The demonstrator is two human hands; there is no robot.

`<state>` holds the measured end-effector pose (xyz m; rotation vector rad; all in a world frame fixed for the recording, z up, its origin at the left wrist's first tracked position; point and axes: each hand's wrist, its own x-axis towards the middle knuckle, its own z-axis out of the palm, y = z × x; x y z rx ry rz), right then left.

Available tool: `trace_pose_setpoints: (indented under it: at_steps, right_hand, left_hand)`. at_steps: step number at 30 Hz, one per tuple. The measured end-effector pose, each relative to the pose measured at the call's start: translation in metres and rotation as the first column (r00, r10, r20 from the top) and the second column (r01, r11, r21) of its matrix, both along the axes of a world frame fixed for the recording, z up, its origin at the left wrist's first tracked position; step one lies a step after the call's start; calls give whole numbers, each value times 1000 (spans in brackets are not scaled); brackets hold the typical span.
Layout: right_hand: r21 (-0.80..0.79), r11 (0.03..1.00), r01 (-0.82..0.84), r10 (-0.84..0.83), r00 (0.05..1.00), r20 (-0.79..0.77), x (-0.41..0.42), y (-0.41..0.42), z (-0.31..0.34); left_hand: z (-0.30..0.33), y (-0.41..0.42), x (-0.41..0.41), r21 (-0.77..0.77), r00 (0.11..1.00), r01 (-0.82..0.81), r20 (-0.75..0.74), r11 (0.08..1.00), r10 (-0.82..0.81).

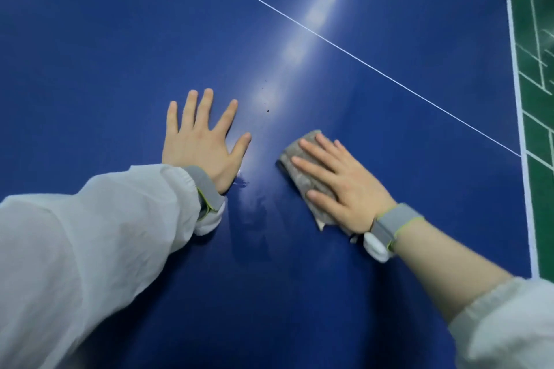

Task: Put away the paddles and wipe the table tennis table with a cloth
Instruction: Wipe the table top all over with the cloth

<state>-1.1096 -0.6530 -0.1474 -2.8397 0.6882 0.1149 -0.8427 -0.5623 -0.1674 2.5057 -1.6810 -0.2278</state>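
Head view: the right hand (344, 186) lies flat with straight fingers on the cloth (302, 171), pressing it to the blue worktop (120, 39) for wiping, while the left hand (204, 141), fingers spread and holding nothing, rests just beside it, probably as a brace. The cloth is grey, mottled and crumpled, lying near the white centre line (359, 58); no paddles are in view.
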Motion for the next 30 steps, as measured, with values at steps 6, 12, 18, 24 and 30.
trace_pose_setpoints:
  at_steps: [6,12,18,24,30]
  right_hand:
    - [-2,964,267,-267,964,20,15,-104,2]
    - [-27,614,789,-788,615,20,54,-160,-7]
    - [-41,566,824,-824,567,18,61,-152,-7]
    - [-61,782,621,-619,784,53,60,-81,-6]
    - [-36,898,439,-436,897,68,63,79,-1]
  left_hand:
    - [4,5,-8,-19,1000,-10,8,1000,10]
    - [0,1,-5,-19,1000,-18,13,1000,18]
    - [0,2,-6,-31,1000,-20,7,999,20]
    - [2,1,-6,-17,1000,-17,-2,1000,17]
    - [6,5,-3,-19,999,31,-36,999,-32]
